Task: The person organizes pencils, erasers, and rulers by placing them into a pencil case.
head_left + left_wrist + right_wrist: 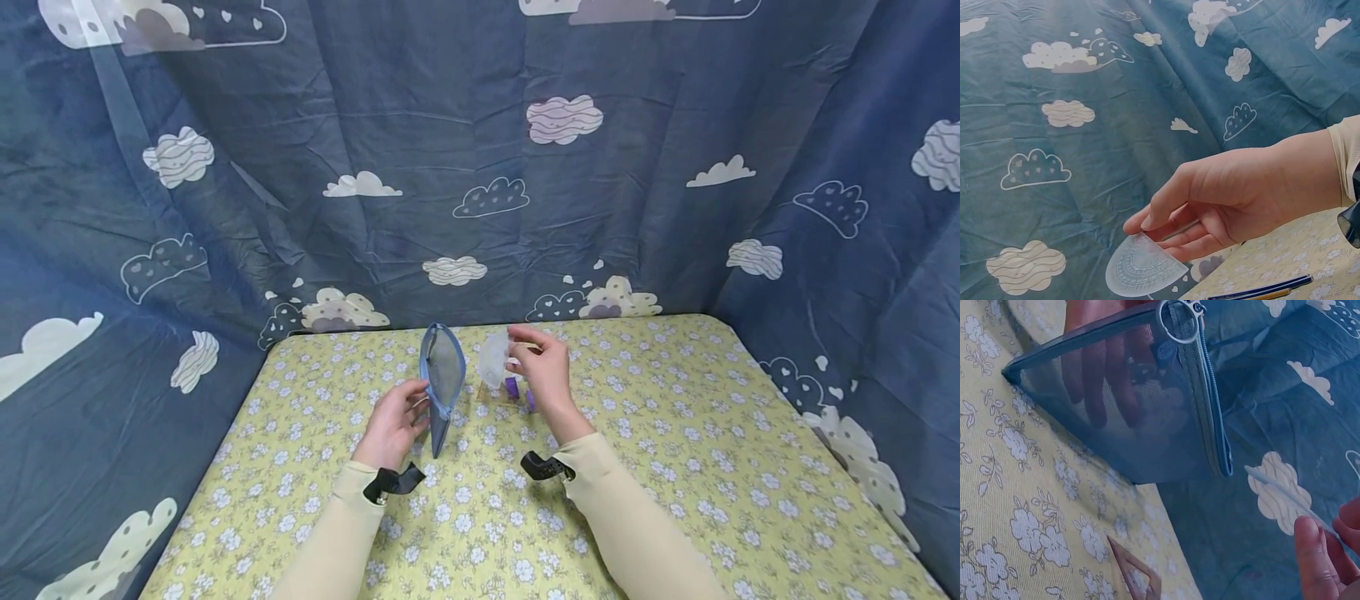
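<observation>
Two objects were held over a flowered cloth (465, 550). The left hand (392, 423) gripped a blue mesh pouch (444, 371) at its side, apparently so its mouth gaped upward. The right hand (545, 371) pinched a clear protractor (492, 360) near one corner, probably leaving its face uncovered; it stuck out leftward past the pinch, towards the pouch.

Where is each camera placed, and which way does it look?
Head: on the head, facing forward and down; left hand and right hand show.
Left wrist: on that wrist, facing across at the right hand and clear protractor.
Right wrist: on that wrist, facing the blue pouch; fingers of both hands show.
Head and right wrist share the pouch.
</observation>
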`<state>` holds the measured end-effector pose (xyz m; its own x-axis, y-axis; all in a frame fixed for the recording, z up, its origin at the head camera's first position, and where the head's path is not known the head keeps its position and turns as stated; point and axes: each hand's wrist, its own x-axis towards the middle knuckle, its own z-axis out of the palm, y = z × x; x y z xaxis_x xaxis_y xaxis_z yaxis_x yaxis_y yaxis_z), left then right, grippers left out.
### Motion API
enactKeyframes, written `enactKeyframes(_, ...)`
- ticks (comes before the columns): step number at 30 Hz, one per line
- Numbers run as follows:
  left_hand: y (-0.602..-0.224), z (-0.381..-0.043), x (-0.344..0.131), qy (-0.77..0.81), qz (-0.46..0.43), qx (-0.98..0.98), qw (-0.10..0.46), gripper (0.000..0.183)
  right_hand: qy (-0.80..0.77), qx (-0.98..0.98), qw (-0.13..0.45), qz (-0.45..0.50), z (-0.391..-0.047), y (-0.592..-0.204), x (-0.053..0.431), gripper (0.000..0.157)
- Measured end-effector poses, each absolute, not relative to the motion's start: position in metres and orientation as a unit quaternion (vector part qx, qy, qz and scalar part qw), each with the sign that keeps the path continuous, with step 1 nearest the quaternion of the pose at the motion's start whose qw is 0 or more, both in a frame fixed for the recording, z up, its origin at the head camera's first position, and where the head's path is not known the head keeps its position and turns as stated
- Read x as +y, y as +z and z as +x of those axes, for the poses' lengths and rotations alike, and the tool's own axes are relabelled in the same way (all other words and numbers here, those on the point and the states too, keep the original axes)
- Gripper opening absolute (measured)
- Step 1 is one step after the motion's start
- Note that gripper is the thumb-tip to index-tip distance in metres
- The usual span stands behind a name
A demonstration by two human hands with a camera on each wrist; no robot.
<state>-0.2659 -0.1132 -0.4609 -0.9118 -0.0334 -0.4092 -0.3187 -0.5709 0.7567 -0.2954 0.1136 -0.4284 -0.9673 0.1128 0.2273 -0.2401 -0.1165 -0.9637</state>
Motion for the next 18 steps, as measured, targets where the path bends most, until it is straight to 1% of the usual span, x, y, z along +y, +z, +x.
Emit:
enactKeyframes(3,-0.460,-0.265,-0.113,0.864,-0.194,0.459,0.078,0.017,0.744,-0.656,0.117,0.048,-0.294,-0.429,0.111,0.031)
enactKeyframes(8,-0.461,-0.262,-0.114,0.865,-0.196,0.456,0.076,0.023,0.741,-0.659,0.118,0.058,-0.291,-0.431,0.108,0.032)
enactKeyframes(14,-0.461,-0.261,-0.113,0.864,-0.190,0.460,0.077,0.018,0.735,-0.663,0.121,0.075,-0.292,-0.435,0.108,0.030)
enactKeyframes(18,-0.462,-0.263,-0.113,0.862,-0.188,0.465,0.076,0.018,0.734,-0.663,0.126,0.082,-0.298,-0.441,0.108,0.027)
